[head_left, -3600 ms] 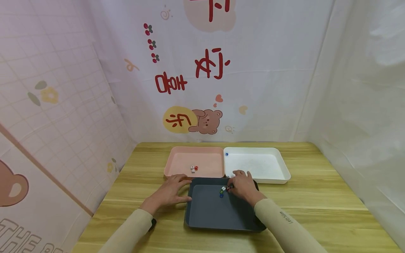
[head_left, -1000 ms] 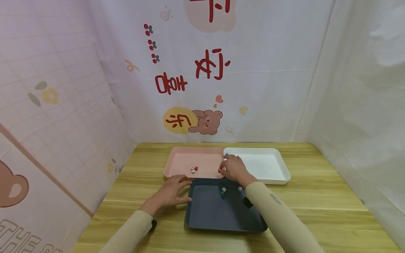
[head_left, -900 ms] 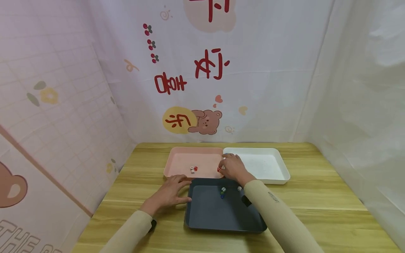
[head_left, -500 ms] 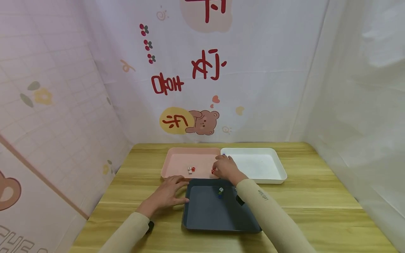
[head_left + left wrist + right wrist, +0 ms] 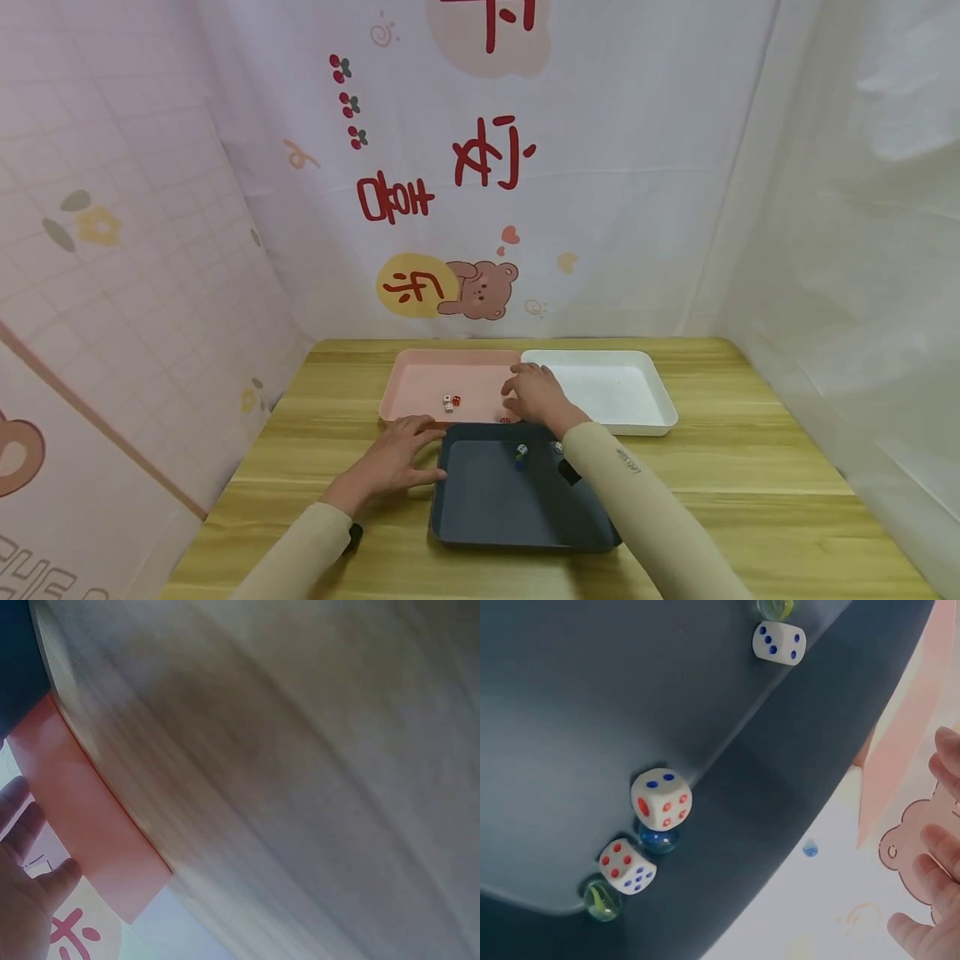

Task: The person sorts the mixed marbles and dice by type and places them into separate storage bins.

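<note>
My right hand (image 5: 536, 393) hovers over the join between the pink tray (image 5: 420, 367) and the white tray (image 5: 637, 358), its fingers apart and holding nothing. Below its fingertips a red die (image 5: 506, 420) is at the front of the pink tray, slightly blurred. Farther left in that tray, two white dice (image 5: 448, 407) sit beside another red die (image 5: 456, 401). My left hand (image 5: 393, 458) lies at the left edge of the dark tray (image 5: 487, 517), fingers spread. The right wrist view shows white dice (image 5: 661, 799), a blue marble (image 5: 658, 838) and a green marble (image 5: 602, 900) in the dark tray.
The dark tray stands in front of the other two on the wooden table (image 5: 750, 500). A blue marble (image 5: 810, 847) lies in the white tray. White printed cloth (image 5: 637, 208) hangs behind and on both sides.
My right hand has gone from the dark tray to the pink one with a red die and let it go there. The left hand stays put. The head view has shifted slightly.
</note>
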Demonstrator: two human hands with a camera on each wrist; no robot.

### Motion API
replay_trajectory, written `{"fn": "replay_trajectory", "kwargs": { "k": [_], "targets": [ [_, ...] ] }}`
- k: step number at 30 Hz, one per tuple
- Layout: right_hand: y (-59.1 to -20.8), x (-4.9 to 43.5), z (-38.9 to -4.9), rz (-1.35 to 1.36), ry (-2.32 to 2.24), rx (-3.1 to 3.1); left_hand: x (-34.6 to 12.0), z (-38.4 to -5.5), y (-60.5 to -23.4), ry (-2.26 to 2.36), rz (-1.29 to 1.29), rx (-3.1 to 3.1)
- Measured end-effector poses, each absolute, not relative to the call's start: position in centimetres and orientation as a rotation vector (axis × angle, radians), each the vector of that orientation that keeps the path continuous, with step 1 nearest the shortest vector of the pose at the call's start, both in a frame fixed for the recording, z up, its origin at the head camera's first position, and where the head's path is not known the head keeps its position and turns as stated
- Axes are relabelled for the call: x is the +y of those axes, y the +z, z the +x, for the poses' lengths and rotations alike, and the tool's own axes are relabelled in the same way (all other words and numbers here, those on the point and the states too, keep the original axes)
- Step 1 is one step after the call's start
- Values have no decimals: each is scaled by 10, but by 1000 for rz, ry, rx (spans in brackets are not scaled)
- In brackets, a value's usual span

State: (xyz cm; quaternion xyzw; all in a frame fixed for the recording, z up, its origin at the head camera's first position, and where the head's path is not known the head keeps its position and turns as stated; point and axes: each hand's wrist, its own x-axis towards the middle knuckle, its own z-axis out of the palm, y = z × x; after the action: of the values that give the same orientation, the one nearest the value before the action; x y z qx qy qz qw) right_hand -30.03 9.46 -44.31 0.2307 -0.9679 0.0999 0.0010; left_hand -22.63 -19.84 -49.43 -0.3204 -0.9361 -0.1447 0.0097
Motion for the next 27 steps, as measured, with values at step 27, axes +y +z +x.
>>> {"fn": "replay_trajectory", "kwargs": {
  "k": [27],
  "targets": [
    [-450,135,-282,974,395,-2838,-200,-228,-495,-443,-1033,-2897]
  ]
}}
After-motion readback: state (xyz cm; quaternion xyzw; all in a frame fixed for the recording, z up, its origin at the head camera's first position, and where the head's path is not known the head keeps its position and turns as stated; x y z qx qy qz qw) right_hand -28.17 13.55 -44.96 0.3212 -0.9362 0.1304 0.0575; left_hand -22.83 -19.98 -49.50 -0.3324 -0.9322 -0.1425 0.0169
